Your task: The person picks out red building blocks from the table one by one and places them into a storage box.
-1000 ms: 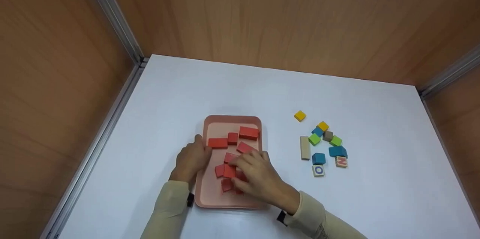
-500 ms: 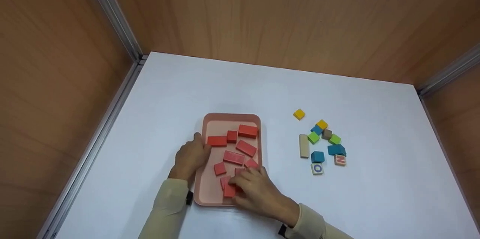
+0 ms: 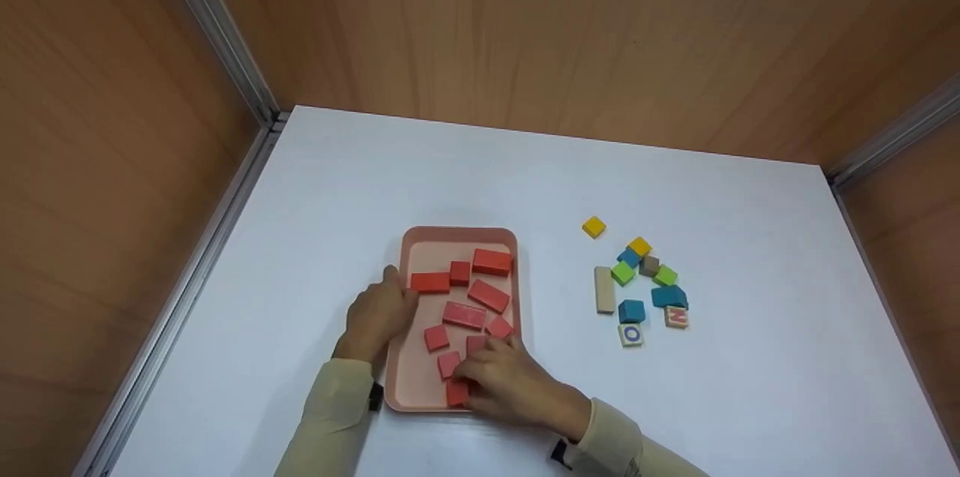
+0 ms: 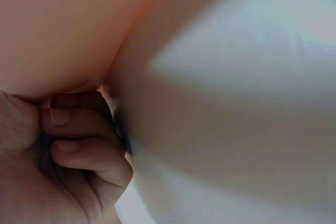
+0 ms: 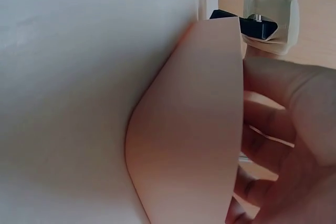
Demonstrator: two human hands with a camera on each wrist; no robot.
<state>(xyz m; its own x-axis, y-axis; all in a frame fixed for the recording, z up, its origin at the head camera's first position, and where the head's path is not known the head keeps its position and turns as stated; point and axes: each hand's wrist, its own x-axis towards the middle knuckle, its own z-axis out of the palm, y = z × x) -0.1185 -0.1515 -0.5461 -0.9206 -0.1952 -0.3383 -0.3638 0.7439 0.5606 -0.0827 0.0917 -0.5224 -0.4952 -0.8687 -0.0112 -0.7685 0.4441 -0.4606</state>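
A pink tray (image 3: 457, 232) lies on the white table with several red blocks spread inside. My left hand (image 3: 377, 318) grips its left rim; in the left wrist view that hand's fingers (image 4: 89, 156) are curled against the tray wall (image 4: 68, 30). Near the tray's front right corner, my right hand (image 3: 510, 383) pinches a red block (image 3: 457, 393) low over the tray floor. A small red cube (image 3: 448, 365) sits just beyond the fingertips. In the right wrist view, the tray's outer wall (image 5: 184, 119) hides the fingertips and the block.
To the right of the tray lies a loose group of blocks, among them a yellow cube (image 3: 594, 227), a plain wooden plank (image 3: 604, 290), a green cube (image 3: 664, 276), a blue cube (image 3: 631, 311) and a letter block (image 3: 631, 335). Wooden panels (image 3: 525, 34) wall in the table (image 3: 750, 387).
My right hand has moved toward the tray's near end, bringing the red block down beside the front rim. Blocks it covered before now show. The left hand stays on the rim.
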